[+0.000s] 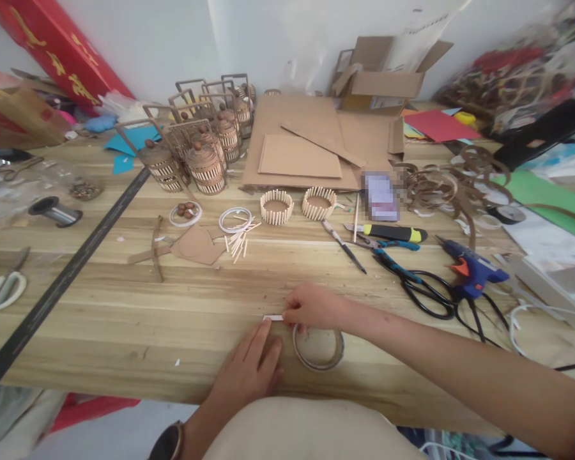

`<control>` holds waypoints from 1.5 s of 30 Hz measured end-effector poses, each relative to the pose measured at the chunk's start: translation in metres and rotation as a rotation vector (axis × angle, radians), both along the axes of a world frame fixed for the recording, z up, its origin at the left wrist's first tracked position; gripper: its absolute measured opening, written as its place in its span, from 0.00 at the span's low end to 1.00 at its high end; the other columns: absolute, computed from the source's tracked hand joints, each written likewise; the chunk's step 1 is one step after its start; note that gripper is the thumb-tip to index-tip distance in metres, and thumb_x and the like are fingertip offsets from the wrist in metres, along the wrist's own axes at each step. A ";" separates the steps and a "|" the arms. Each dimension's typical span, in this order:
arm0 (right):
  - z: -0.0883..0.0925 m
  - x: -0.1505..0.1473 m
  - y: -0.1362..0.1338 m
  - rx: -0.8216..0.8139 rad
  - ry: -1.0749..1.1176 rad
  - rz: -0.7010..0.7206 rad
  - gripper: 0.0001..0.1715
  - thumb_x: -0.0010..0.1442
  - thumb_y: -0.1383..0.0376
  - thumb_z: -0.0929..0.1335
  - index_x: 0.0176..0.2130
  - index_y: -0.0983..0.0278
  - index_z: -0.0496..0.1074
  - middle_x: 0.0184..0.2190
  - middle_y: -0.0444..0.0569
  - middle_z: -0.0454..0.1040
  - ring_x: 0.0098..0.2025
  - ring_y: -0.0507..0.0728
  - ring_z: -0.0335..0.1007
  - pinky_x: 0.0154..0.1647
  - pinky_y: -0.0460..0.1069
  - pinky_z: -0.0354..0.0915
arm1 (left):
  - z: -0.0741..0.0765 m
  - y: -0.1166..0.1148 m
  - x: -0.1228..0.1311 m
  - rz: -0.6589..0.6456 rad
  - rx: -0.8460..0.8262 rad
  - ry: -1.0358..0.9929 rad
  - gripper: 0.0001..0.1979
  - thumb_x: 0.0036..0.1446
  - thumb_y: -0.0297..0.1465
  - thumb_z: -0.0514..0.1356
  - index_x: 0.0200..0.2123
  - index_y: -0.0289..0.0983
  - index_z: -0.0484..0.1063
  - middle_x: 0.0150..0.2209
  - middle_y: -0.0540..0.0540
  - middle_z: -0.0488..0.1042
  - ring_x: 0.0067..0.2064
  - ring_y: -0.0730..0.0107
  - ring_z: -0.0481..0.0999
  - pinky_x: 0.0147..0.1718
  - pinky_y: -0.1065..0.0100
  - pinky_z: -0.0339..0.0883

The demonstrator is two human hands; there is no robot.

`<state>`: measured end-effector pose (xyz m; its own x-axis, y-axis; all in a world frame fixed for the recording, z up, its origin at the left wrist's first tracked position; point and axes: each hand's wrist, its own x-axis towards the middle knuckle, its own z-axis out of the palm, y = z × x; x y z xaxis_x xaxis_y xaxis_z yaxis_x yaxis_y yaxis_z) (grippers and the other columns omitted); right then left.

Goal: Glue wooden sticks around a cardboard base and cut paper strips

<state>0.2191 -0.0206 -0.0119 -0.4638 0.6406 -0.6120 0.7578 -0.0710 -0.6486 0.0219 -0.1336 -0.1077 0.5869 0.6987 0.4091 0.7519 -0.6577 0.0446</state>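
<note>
On the bare wood near the table's front edge, my right hand (311, 308) pinches a narrow white strip (273, 317) between thumb and fingers. The index fingertip of my left hand (252, 364) touches the strip's left end; its fingers are stretched out on the tabletop. Just below my right hand is a thin brownish ring (333, 363), partly covered by the fingers. Whether the ring and the strip are one piece I cannot tell. Two round stick-walled baskets (276, 207) sit farther back, beside loose short sticks (238, 243).
Finished lidded baskets (206, 169) with tall handles stand at the back left. Flat cardboard (299, 156) lies behind. To the right are a yellow-black utility knife (395, 232), pliers (388, 259), a blue glue gun (476, 268) with its cord, and coiled brown strips (441, 185). Scissors (7, 287) lie left.
</note>
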 end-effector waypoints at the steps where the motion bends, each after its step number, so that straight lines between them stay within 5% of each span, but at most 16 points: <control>1: 0.000 0.000 0.000 0.002 -0.003 0.000 0.13 0.54 0.70 0.66 0.23 0.65 0.77 0.19 0.45 0.77 0.24 0.54 0.74 0.23 0.43 0.62 | -0.001 -0.001 0.000 0.001 -0.014 0.011 0.15 0.64 0.34 0.52 0.50 0.35 0.69 0.57 0.31 0.70 0.58 0.52 0.71 0.50 0.57 0.71; 19: -0.001 0.000 -0.001 0.030 -0.026 0.019 0.13 0.54 0.68 0.65 0.23 0.64 0.78 0.18 0.45 0.77 0.25 0.54 0.74 0.23 0.44 0.62 | 0.012 -0.001 -0.001 -0.009 -0.095 0.135 0.16 0.66 0.34 0.51 0.51 0.35 0.70 0.60 0.32 0.69 0.60 0.52 0.68 0.54 0.57 0.67; 25: 0.002 0.001 0.001 0.014 -0.025 0.033 0.14 0.56 0.68 0.65 0.23 0.64 0.77 0.18 0.44 0.76 0.25 0.53 0.73 0.23 0.42 0.61 | 0.014 0.012 -0.004 -0.092 0.003 0.119 0.18 0.66 0.33 0.52 0.54 0.29 0.67 0.53 0.33 0.75 0.52 0.54 0.75 0.51 0.59 0.69; 37: 0.022 0.010 0.004 -0.015 -0.036 0.131 0.19 0.61 0.68 0.64 0.20 0.66 0.70 0.11 0.38 0.60 0.17 0.48 0.57 0.22 0.43 0.54 | 0.050 0.033 0.022 -0.048 0.028 0.184 0.18 0.60 0.17 0.48 0.51 0.22 0.67 0.33 0.38 0.76 0.37 0.60 0.76 0.36 0.63 0.72; 45: 0.018 0.010 0.001 -0.039 -0.025 0.118 0.19 0.62 0.67 0.63 0.21 0.65 0.71 0.14 0.41 0.68 0.18 0.49 0.61 0.22 0.43 0.57 | 0.047 0.033 0.022 -0.051 0.013 0.225 0.19 0.58 0.17 0.49 0.52 0.20 0.66 0.34 0.38 0.75 0.37 0.60 0.75 0.36 0.63 0.72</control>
